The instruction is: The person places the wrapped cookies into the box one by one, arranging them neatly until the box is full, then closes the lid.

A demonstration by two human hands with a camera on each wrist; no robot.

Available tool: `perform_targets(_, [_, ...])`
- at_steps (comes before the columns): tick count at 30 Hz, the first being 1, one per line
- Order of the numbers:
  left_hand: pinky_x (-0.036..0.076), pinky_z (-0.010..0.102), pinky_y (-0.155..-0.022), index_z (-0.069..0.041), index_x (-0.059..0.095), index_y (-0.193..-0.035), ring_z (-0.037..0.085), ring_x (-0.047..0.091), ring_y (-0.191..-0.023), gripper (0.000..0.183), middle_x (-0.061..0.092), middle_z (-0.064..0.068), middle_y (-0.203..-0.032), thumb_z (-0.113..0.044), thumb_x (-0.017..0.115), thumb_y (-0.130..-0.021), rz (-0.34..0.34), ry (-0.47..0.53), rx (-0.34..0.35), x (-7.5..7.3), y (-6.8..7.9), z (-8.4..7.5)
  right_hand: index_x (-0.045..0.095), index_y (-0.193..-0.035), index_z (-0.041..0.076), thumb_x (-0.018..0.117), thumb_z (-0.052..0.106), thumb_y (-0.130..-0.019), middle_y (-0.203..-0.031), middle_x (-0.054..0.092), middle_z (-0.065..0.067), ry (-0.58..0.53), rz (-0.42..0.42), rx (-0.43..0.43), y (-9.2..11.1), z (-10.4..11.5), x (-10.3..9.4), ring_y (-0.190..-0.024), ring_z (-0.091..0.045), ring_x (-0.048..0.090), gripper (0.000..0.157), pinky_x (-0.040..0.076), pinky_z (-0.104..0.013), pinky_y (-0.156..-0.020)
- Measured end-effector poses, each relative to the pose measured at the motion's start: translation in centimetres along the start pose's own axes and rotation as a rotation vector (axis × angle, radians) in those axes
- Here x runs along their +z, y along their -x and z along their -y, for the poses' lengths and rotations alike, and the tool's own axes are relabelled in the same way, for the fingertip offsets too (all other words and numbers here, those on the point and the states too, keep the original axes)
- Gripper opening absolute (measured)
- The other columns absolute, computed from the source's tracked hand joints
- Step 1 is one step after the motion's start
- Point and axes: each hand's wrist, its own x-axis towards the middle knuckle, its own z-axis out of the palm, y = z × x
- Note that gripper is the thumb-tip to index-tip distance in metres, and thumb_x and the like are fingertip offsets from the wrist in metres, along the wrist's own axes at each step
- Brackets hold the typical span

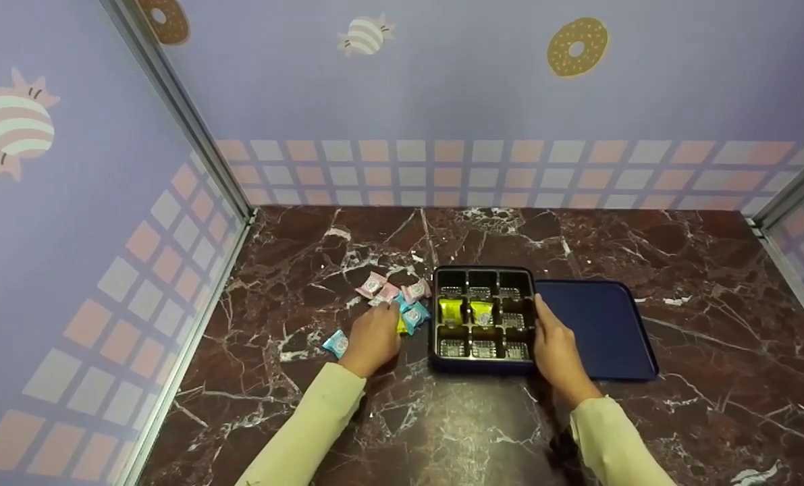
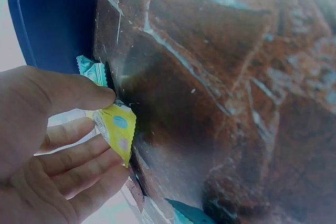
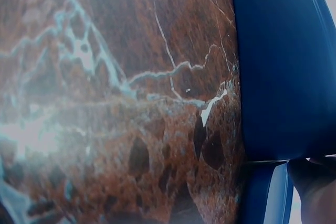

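While my left hand [image 1: 374, 337] pinches a yellow candy [image 2: 119, 127], the blue candy [image 1: 415, 316] crowding it could drag along. My right hand [image 1: 558, 347] touches the box [image 1: 483, 367]; its grip I cannot tell.

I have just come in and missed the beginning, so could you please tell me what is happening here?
A person's left hand pinches a yellow wrapped sweet, with pink sweets and blue sweets nearby. Their right hand touches the right side of a divided box. Two yellow sweets sit in its middle row, in the left and centre compartments. A blue lid lies to its right.
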Motion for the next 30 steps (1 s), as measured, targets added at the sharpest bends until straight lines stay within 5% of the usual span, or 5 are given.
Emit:
perform_targets(25, [0.053,0.045,-0.062,-0.002,0.060,-0.109,0.030,0.065,-0.075,0.045,0.067,0.013,-0.090,-0.008,0.076,-0.068,-0.033,-0.003,0.029,-1.9,-1.2,-0.7,0.034,-0.149,0.004,0.042,0.000,-0.099,-0.148,0.041,-0.021,0.000,0.013,0.025,0.1,-0.1,0.0,-0.134,-0.038,0.044,0.051,0.037,-0.050,-0.110])
perform_targets(30, [0.052,0.044,-0.062,-0.003,0.058,-0.100,0.031,0.065,-0.074,0.039,0.066,0.011,-0.085,-0.007,0.075,-0.066,-0.045,-0.001,0.033,-1.9,-1.5,-1.0,0.035,-0.148,0.004,0.042,0.000,-0.099,-0.147,0.042,-0.021,-0.001,0.007,0.027,0.0,-0.1,-0.1,-0.133,-0.038,0.045,0.051,0.036,-0.050,-0.110])
